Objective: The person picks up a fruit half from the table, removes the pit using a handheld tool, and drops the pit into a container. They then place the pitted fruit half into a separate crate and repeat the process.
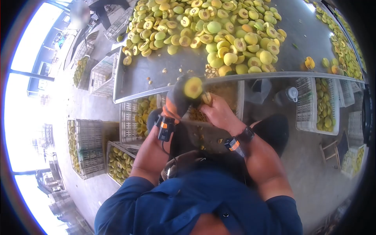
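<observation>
My left hand (179, 98), in a dark glove with an orange cuff, is closed around a halved yellow-green stone fruit (193, 87), its cut face turned up toward me. Beside it, my bare right hand (216, 112) pinches a smaller-looking fruit half (207, 98), seen nearly edge-on. Both hands meet just in front of the metal table's edge (250, 76), above a crate (240, 102) with brownish bits in it. On the table lies a large heap of halved fruit (203, 27), many with brown pit hollows showing. Several loose pits (164, 71) are scattered near the edge.
Crates of fruit halves stand left (90, 149), lower left (119, 163) and right (325, 103). A lidded clear jug (288, 94) and a plastic bag (256, 90) are under the table. More fruit (346, 51) lies along the far right. Another person (80, 15) is at upper left.
</observation>
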Tool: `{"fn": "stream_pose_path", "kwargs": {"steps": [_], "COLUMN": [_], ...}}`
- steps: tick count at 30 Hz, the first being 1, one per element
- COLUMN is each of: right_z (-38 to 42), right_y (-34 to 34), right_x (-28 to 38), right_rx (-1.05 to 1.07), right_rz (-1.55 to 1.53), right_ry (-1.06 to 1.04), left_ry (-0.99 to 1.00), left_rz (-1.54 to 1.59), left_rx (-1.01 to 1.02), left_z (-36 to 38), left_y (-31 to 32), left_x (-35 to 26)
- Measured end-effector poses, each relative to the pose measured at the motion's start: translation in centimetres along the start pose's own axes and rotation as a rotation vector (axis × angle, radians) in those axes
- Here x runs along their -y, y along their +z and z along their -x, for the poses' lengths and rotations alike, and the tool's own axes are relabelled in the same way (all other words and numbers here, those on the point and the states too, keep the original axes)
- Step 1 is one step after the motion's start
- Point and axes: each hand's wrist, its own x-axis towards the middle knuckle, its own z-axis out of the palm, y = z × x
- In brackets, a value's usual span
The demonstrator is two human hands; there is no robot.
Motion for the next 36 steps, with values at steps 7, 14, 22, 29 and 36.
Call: {"fn": "stream_pose_path", "kwargs": {"steps": [7, 14, 22, 29, 36], "right_z": [0.3, 1.4, 2.6, 2.2, 1.0], "right_y": [0.0, -1.2, -2.5, -2.8, -1.8], "right_x": [-1.5, 0.3, 1.6, 2.1, 1.3], "right_rx": [-0.033, -0.076, -0.015, 0.002, 0.038], "right_rz": [0.117, 0.155, 0.120, 0.081, 0.098], "right_ry": [-0.036, 0.037, 0.094, 0.098, 0.200], "left_ry": [0.159, 0.448, -0.785, -0.515, -0.229], "left_rz": [-0.334, -0.725, -0.577, -1.312, -0.741], "left_rx": [-0.088, -0.293, -0.301, -0.749, -0.578], "left_z": [2.1, 4.3, 13.3, 11.4, -11.4], "left_y": [0.3, -6.8, -20.0, -22.9, -12.1], "left_x": [-2.3, -1.1, 1.9, 7.4, 1.3]}}
